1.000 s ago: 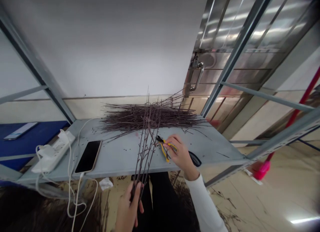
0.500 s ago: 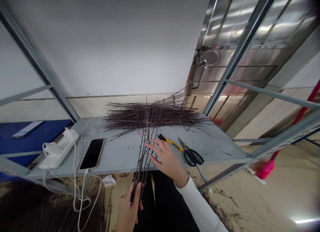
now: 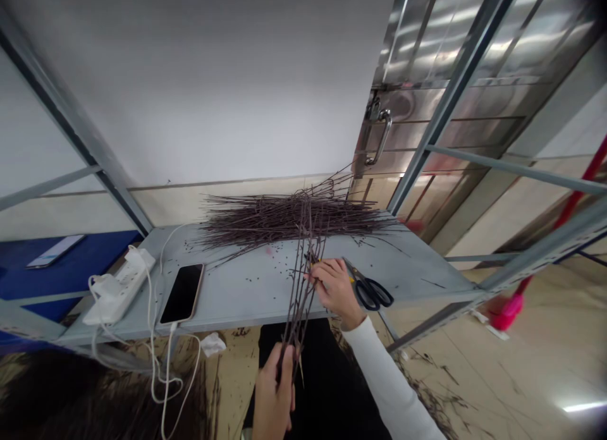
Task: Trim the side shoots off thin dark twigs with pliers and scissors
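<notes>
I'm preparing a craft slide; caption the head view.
Left hand holding thin twigs, right hand close beside them, before a twig pile on a grey shelf.

Hands (image 3: 277, 383) and held twigs (image 3: 296, 315) shifted right since half-second ago.

The right hand (image 3: 333, 284) hides most of the pliers (image 3: 313, 259) (whether gripped, unclear).

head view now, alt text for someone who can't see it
A person's left hand grips thin dark twigs at a grey shelf, the right hand at their side. A large twig pile lies behind; scissors and a phone lie nearby.
</notes>
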Demonstrator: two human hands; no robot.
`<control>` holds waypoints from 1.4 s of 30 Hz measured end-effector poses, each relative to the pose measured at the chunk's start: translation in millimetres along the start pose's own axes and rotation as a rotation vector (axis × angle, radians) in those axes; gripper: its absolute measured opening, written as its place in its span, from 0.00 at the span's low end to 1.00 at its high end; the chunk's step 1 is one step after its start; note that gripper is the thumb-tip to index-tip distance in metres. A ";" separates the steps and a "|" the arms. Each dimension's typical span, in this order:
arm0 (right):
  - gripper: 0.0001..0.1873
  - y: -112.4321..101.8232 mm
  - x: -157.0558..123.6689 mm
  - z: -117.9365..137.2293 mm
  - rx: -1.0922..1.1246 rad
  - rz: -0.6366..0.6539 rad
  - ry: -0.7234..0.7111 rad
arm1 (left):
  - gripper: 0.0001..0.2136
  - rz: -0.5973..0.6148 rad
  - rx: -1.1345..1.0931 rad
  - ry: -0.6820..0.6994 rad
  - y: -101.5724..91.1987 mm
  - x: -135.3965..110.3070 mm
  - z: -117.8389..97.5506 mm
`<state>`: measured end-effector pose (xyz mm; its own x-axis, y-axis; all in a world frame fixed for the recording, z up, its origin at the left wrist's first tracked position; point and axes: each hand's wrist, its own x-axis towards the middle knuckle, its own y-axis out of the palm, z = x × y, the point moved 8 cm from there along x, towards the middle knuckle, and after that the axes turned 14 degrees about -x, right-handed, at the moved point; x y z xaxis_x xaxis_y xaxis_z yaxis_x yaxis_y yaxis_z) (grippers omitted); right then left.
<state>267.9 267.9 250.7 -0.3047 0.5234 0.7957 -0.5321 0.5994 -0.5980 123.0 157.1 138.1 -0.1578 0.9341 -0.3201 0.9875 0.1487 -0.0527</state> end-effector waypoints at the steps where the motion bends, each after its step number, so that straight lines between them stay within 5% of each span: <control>1: 0.12 -2.2 2.0 -2.5 -0.007 -0.011 -0.028 | 0.29 0.006 -0.006 0.000 3.2 0.1 -2.8; 7: 0.12 -15.8 13.9 -17.5 0.003 0.005 -0.075 | 0.29 -0.026 -0.029 0.024 2.7 -4.5 -15.1; 12: 0.10 -14.0 6.4 -2.4 -0.045 0.295 -0.155 | 0.32 -0.005 -0.024 -0.027 2.2 -3.0 -12.7; 18: 0.06 -25.5 -5.2 -1.0 0.021 0.374 -0.111 | 0.35 -0.030 -0.029 -0.028 -1.4 4.0 -14.6; 23: 0.11 -33.5 -8.0 -13.3 0.170 0.298 -0.020 | 0.31 0.043 0.031 0.003 6.4 -0.9 -15.0; 33: 0.09 -50.7 -16.6 -65.2 0.246 -0.080 0.378 | 0.26 0.140 0.012 0.045 40.5 -10.2 -24.9; 42: 0.08 -36.0 -5.7 -80.8 0.277 -0.128 0.457 | 0.25 0.180 -0.031 0.059 45.0 -4.8 -28.5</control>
<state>352.6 292.3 260.0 0.1170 0.7035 0.7010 -0.7490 0.5260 -0.4029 168.2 168.6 164.2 0.0205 0.9640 -0.2653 0.9995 -0.0131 0.0297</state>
